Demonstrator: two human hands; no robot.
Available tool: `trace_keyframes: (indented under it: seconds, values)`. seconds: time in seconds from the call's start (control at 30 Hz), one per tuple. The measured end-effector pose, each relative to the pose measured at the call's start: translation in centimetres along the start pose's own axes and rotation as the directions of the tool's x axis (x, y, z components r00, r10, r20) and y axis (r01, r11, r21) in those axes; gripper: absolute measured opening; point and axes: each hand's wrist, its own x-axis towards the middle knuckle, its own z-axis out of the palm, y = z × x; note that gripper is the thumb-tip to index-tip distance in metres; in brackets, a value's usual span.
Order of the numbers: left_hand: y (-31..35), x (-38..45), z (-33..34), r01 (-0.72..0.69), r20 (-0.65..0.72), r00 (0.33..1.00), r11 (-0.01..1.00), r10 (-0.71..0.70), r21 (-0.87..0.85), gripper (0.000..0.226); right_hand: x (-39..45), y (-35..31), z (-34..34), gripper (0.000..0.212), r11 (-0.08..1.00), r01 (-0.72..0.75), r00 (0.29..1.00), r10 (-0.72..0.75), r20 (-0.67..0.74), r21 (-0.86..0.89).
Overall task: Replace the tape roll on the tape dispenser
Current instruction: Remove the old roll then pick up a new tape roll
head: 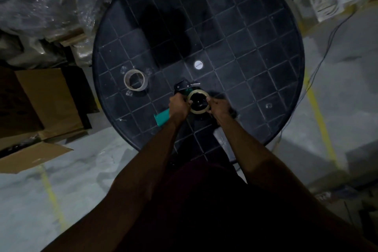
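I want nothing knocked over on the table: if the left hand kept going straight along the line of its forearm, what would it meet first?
Probably the dispenser's black head, just beyond the left hand holding the tape dispenser. The loose tape roll lies off to the left of that line, though depth is hard to judge.

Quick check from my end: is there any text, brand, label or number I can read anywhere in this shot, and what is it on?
Nothing can be read for certain.
White round sticker on the black round table: faint print, too small and blurred.
White cartons, upper right: grey printed marks, blurred.
Tape dispenser, the roll on it, the loose tape roll: no text visible.
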Motion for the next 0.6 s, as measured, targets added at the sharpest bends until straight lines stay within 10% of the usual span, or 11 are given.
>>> trace_keyframes:
  seconds: [0.6]
  values:
    - [0.4, 0.6, 0.3, -0.006, 0.012, 1.0, 1.0, 0.006, -0.027, 0.031, -3.1, -3.1, 0.4, 0.026, 0.96, -0.112, 0.994, 0.111, 0.018, 0.258]
